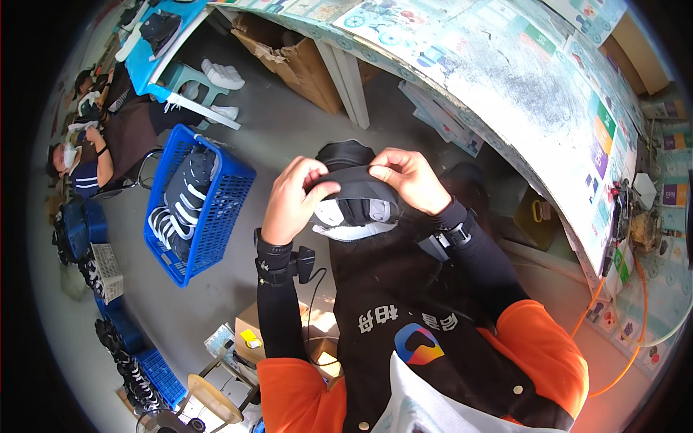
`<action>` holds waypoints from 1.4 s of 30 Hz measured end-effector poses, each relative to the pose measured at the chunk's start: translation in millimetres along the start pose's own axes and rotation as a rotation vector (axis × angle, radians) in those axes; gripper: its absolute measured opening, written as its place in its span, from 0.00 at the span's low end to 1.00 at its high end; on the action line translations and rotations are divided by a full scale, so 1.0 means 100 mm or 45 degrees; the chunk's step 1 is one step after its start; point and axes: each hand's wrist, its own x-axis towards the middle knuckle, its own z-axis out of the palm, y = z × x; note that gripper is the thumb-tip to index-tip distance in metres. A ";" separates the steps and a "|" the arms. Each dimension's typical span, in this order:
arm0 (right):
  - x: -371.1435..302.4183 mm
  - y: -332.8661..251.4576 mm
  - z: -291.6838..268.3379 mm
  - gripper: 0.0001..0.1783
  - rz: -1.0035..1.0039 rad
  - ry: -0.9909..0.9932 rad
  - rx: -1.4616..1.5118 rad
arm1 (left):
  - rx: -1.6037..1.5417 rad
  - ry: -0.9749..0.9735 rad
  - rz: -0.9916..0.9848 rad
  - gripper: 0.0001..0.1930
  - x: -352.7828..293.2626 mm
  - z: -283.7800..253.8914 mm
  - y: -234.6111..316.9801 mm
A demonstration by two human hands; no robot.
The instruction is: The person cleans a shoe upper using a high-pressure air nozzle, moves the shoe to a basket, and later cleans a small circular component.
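You had the black-and-white shoe (359, 182) in front of your black apron (375, 289), between your two hands; whether it also rested on your lap you couldn't tell from this angle. The fingers of your left hand (290, 202) and of your right hand (415, 184) were pinched on its dark upper edge, one grip toward each side. It looked light, with a soft, bendy upper that would likely fold under a thumb, while the pale rim nearest you seemed stiffer and perhaps smoother, so it was probably the firmer place to take hold. Little about it seemed fragile, though a hard pull on the thin edge might have stretched it. To your right, the long edge of the bench (534, 79) curved past, limiting a forward swing. Grey floor (260, 137) gave more room leftward, up to the blue basket (242, 172) holding striped shoes (191, 189). A thin cable (311, 299) hung near your left wrist and could have snagged.
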 end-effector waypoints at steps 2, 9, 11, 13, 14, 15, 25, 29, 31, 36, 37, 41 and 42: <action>0.01 0.03 -0.05 0.07 0.002 0.000 0.068 | -0.040 0.089 0.070 0.11 -0.09 -0.05 -0.24; 0.09 -0.12 0.16 0.05 -0.232 0.046 -0.195 | -0.397 0.557 -0.194 0.04 -0.48 0.10 -0.62; 0.06 0.08 0.05 0.06 -0.270 0.155 -0.225 | -0.462 0.464 -0.304 0.02 -0.38 0.20 -0.63; 0.00 0.33 -0.05 0.07 -0.285 0.269 -0.299 | -0.304 0.450 -0.243 0.04 -0.32 0.29 -0.62; 0.00 0.53 -0.13 0.06 -0.170 0.291 -0.223 | -0.271 0.427 -0.195 0.05 -0.27 0.32 -0.60; 0.00 0.58 -0.11 0.05 -0.036 0.306 0.046 | -0.320 0.404 -0.216 0.06 -0.30 0.31 -0.58; 0.00 0.27 -0.37 0.05 0.270 -0.185 0.406 | -0.756 0.222 -0.190 0.04 -0.62 0.37 -0.62; 0.03 0.32 -0.36 0.09 -0.116 0.037 0.064 | -0.797 0.276 -0.202 0.02 -0.44 0.52 -0.65; 0.06 -0.16 -0.25 0.26 -0.397 -0.055 -0.048 | -1.000 0.280 -0.321 0.04 -0.39 0.49 -0.68; 0.04 -0.81 0.16 0.30 -0.921 0.128 -1.219 | -1.279 0.475 -0.432 0.10 -0.31 0.08 -0.25; 0.01 -0.90 0.01 0.26 -0.889 0.210 -1.259 | -1.216 0.402 -0.358 0.12 -0.21 0.04 -0.15; -0.11 -1.11 -0.26 0.14 -0.607 0.492 -0.923 | -1.227 0.301 0.039 0.23 0.24 -0.08 0.04; -0.16 -1.13 -0.32 0.13 -0.530 0.655 -0.952 | -1.125 0.514 -0.043 0.24 0.40 0.06 0.15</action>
